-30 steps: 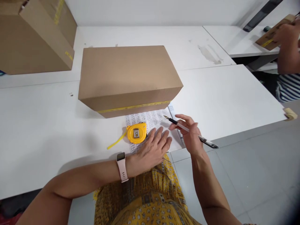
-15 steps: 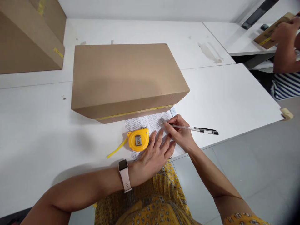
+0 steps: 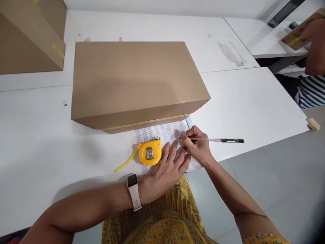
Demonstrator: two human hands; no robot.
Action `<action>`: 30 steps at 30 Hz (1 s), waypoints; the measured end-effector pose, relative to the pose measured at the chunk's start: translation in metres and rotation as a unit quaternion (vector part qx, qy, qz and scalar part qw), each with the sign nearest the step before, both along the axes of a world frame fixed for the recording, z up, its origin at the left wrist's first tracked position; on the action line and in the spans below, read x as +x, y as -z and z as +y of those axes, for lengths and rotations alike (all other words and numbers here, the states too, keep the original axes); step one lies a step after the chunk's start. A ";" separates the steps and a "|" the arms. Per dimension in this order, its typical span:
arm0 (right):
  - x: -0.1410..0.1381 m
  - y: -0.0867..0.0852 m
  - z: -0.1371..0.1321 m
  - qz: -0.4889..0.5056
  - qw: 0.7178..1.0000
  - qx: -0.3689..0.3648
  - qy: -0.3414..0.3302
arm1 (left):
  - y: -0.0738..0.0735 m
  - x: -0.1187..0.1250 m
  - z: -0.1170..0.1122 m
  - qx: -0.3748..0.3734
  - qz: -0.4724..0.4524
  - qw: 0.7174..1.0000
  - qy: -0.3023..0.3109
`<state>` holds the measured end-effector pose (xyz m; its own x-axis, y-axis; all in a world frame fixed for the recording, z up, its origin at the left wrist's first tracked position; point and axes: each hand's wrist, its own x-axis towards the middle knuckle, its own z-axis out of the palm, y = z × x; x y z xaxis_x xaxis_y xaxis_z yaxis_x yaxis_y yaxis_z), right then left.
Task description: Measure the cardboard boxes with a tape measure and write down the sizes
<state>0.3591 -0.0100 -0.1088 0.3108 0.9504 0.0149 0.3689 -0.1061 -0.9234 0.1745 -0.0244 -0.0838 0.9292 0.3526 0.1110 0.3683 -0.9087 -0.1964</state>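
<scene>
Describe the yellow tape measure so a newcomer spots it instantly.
Find the large brown cardboard box on the white table. At its near side lies white paper covered in dark writing; partly over it, beside the bare left hand, sits the rounded yellow tape measure. Its square silver clip and protruding yellow strip set it apart.

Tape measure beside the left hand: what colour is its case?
Yellow-orange; the tape measure case shows best in the head view.

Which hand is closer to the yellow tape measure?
Left: the left hand lies close beside the tape measure; the right hand holds the pen farther to the right.
</scene>
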 end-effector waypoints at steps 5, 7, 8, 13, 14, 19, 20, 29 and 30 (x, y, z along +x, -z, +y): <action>0.001 0.002 0.000 -0.003 1.000 0.003 -0.007 | 0.001 0.001 -0.001 -0.005 0.006 1.000 -0.003; 0.001 0.003 0.000 -0.006 1.000 0.002 -0.008 | 0.001 0.002 0.000 -0.005 0.004 1.000 -0.001; 0.001 0.003 0.000 -0.006 1.000 0.001 -0.007 | 0.001 0.002 0.000 -0.005 0.003 1.000 -0.001; 0.001 0.003 -0.001 0.007 1.000 -0.004 -0.010 | 0.002 0.002 0.000 -0.006 0.003 1.000 -0.005; 0.001 0.003 -0.001 0.008 1.000 -0.003 -0.009 | 0.002 0.002 -0.001 -0.006 0.004 1.000 -0.005; 0.001 0.003 0.000 0.003 1.000 0.007 0.003 | 0.006 0.002 -0.002 -0.011 0.002 1.000 -0.004; 0.002 0.003 0.000 0.005 1.000 0.007 0.007 | 0.007 0.003 -0.002 -0.011 -0.001 1.000 -0.004; 0.002 0.003 0.001 -0.010 1.000 0.006 0.010 | 0.007 0.003 -0.001 -0.017 -0.009 1.000 -0.003; 0.002 0.003 0.001 -0.010 1.000 0.006 0.008 | 0.007 0.003 -0.001 -0.018 -0.010 1.000 -0.004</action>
